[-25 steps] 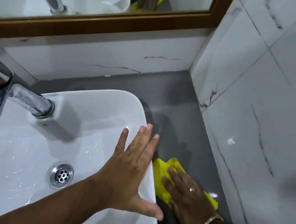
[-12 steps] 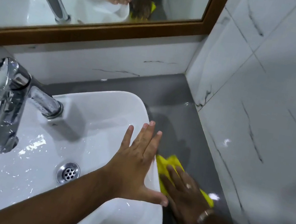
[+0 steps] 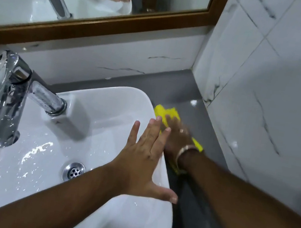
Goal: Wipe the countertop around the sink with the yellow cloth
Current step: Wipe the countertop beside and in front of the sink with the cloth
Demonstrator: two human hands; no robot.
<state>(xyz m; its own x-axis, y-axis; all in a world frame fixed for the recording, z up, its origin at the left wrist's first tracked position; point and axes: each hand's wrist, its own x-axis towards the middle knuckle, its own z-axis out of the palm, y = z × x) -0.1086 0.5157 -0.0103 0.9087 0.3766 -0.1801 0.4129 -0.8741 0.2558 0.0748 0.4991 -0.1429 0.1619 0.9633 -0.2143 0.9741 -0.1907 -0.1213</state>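
Note:
A yellow cloth (image 3: 167, 112) lies flat on the grey countertop (image 3: 181, 87), in the strip between the white sink (image 3: 108, 99) and the marble side wall. My right hand (image 3: 178, 136) presses down on the cloth with its fingers spread; it wears a ring and a bracelet and looks blurred. My left hand (image 3: 144, 160) rests flat on the sink's right rim, fingers apart, holding nothing. Part of the cloth is hidden under my right hand and wrist.
A chrome tap (image 3: 10, 95) stands at the sink's back left, above the drain (image 3: 74, 171). A wood-framed mirror (image 3: 104, 25) runs along the back wall. White marble tiles (image 3: 267, 93) close off the right side. Water droplets lie in the basin.
My right hand has slid the yellow cloth away from me along the countertop, towards the back corner. My left hand has stayed on the sink rim.

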